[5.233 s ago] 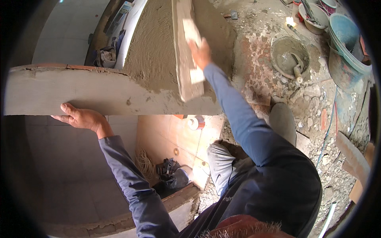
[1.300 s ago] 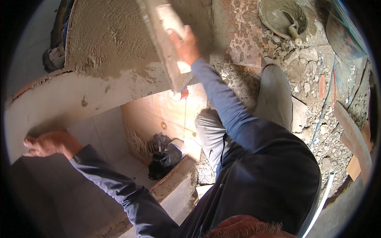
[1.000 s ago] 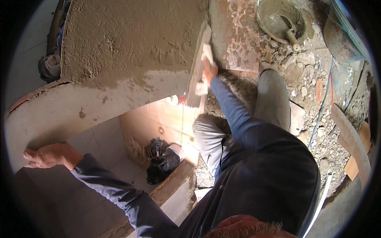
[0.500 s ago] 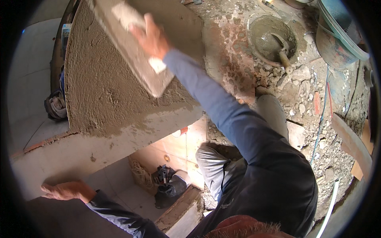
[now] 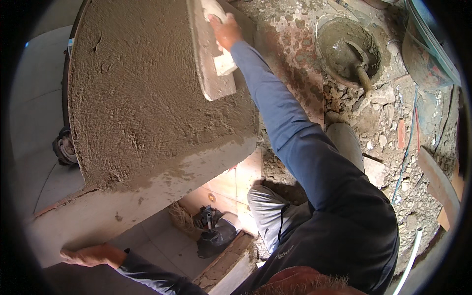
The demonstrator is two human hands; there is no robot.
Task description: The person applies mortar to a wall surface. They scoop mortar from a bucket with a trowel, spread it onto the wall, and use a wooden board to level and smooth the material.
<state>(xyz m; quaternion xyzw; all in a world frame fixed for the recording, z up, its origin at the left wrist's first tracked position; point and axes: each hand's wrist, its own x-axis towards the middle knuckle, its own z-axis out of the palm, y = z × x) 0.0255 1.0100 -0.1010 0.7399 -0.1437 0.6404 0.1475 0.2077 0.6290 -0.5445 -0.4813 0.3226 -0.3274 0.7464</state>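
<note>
My right hand (image 5: 227, 33) is wrapped around the pale handle of a long plastering float (image 5: 214, 87). The float's flat board lies on the right part of a wall face coated in wet grey-brown mortar (image 5: 132, 88). Ridges and rough patches mark the coat, mostly toward its lower edge. My left hand (image 5: 93, 254) rests with fingers stretched along the lower side of the bare, pale wall band (image 5: 98, 219) under the mortar; it holds nothing.
A round tub of mortar (image 5: 339, 73) with a wooden-handled trowel (image 5: 363, 73) stands at the upper right, beside a large bucket (image 5: 423, 61). Rubble (image 5: 383, 123) and cables cover the ground there. Below the wall lies a dark plastic bag (image 5: 216, 241) near a brick ledge (image 5: 228, 260).
My right hand has swept the float to the right across the mortar, and its slant is now steeper. My left hand stays against the wall; the whole view has shifted slightly.
</note>
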